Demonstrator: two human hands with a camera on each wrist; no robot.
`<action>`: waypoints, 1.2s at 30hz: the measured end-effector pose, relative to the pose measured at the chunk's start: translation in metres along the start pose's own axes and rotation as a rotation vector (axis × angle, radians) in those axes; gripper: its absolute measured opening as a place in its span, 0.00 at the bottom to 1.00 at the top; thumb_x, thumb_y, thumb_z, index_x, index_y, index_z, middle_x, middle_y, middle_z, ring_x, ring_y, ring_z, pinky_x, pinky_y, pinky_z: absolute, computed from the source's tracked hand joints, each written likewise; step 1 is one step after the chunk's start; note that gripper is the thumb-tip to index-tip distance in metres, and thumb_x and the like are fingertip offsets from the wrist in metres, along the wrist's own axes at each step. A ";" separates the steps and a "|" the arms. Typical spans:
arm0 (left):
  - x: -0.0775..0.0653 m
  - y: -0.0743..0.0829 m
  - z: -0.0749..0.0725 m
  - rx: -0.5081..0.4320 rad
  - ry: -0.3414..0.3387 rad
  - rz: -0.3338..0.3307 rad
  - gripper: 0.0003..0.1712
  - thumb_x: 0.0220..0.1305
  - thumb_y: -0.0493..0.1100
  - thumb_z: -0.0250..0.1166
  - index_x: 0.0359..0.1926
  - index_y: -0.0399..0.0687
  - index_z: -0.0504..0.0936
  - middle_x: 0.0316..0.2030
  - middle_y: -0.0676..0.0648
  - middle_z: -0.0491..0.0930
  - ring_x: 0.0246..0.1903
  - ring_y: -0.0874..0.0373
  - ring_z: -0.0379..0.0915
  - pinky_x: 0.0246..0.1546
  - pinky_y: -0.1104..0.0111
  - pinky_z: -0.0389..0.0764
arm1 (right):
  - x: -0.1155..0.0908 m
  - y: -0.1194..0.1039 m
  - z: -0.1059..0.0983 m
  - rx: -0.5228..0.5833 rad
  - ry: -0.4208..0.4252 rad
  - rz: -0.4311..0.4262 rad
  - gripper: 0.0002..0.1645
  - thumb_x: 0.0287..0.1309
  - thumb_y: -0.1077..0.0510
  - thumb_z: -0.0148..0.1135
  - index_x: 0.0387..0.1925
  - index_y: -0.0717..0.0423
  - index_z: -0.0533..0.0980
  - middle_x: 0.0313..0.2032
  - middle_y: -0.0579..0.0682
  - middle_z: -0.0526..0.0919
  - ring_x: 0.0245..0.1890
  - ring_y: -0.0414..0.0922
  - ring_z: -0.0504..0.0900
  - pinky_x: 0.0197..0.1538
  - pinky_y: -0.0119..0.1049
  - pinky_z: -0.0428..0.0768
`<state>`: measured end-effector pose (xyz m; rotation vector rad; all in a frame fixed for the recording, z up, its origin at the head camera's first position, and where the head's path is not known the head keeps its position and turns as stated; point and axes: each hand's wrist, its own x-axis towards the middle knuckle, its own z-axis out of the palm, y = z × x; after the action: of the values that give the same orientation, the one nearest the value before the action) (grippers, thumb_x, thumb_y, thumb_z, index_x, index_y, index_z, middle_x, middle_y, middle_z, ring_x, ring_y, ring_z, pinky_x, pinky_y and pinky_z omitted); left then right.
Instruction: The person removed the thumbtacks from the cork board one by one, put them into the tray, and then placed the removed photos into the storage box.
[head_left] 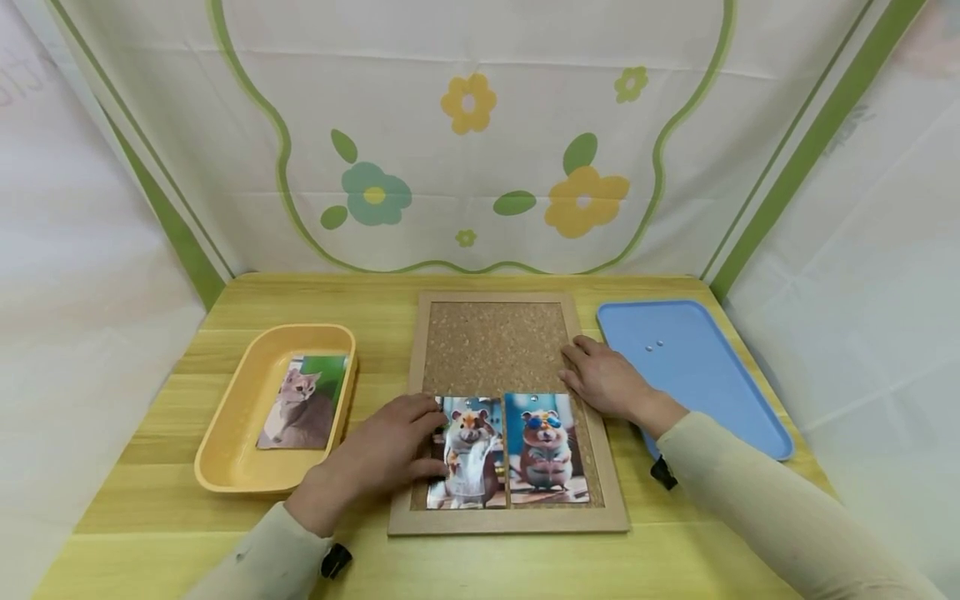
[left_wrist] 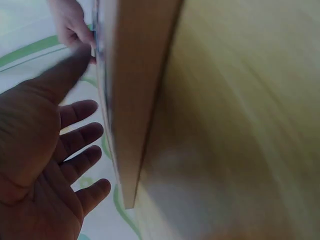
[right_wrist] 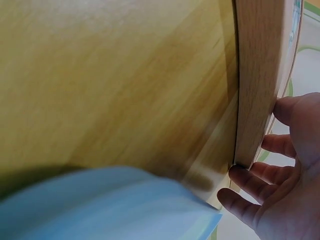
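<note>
A wood-framed cork board [head_left: 498,346] lies on the table with two hamster photos side by side on its lower part. My left hand [head_left: 390,442] is over the board's left edge, fingers at the photo of a hamster in an apron [head_left: 472,458]; in the left wrist view the left hand [left_wrist: 40,145] has its fingers spread and holds nothing. The photo of a hamster in blue sunglasses [head_left: 547,454] is on the right. A small silver pin shows at each photo's top. My right hand [head_left: 607,379] rests at the frame's right side, its fingers loosely extended in the right wrist view.
At the left, a yellow tray [head_left: 225,454] holds a cat photo [head_left: 300,404]. A blue tray [head_left: 697,375] at the right bears two small silver pins [head_left: 655,346]. Behind the wooden table [head_left: 390,308] hangs a flowered cloth [head_left: 472,158].
</note>
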<state>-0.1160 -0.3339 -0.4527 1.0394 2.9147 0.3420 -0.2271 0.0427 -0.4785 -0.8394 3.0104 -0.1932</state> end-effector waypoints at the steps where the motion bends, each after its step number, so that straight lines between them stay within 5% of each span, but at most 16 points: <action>1: -0.001 -0.001 0.002 0.005 -0.015 0.004 0.41 0.67 0.68 0.68 0.68 0.45 0.78 0.69 0.42 0.75 0.72 0.42 0.68 0.74 0.48 0.69 | 0.000 0.000 0.000 -0.001 -0.002 0.000 0.34 0.81 0.46 0.53 0.75 0.64 0.68 0.73 0.70 0.69 0.71 0.67 0.71 0.69 0.64 0.74; 10: -0.008 -0.004 0.012 0.002 -0.132 -0.053 0.64 0.60 0.84 0.60 0.82 0.46 0.60 0.82 0.41 0.56 0.82 0.43 0.48 0.80 0.43 0.55 | 0.000 -0.001 0.000 0.000 -0.012 0.003 0.35 0.82 0.45 0.51 0.75 0.64 0.67 0.73 0.70 0.68 0.72 0.67 0.70 0.69 0.64 0.73; 30: -0.009 -0.001 0.015 0.023 -0.134 -0.055 0.65 0.61 0.82 0.59 0.83 0.42 0.58 0.83 0.40 0.53 0.83 0.43 0.45 0.79 0.44 0.60 | 0.009 -0.005 -0.015 -0.087 0.012 -0.012 0.30 0.77 0.44 0.60 0.66 0.61 0.78 0.66 0.66 0.77 0.64 0.66 0.78 0.60 0.65 0.80; 36: -0.009 -0.001 0.015 0.024 -0.140 -0.048 0.65 0.62 0.83 0.58 0.82 0.41 0.58 0.82 0.39 0.54 0.83 0.41 0.46 0.78 0.44 0.61 | 0.018 -0.020 -0.020 -0.043 0.029 -0.024 0.30 0.76 0.43 0.62 0.66 0.60 0.78 0.68 0.65 0.77 0.66 0.65 0.77 0.67 0.64 0.76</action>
<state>-0.1083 -0.3372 -0.4683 0.9534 2.8196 0.2240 -0.2330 0.0191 -0.4556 -0.8850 3.0431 -0.1420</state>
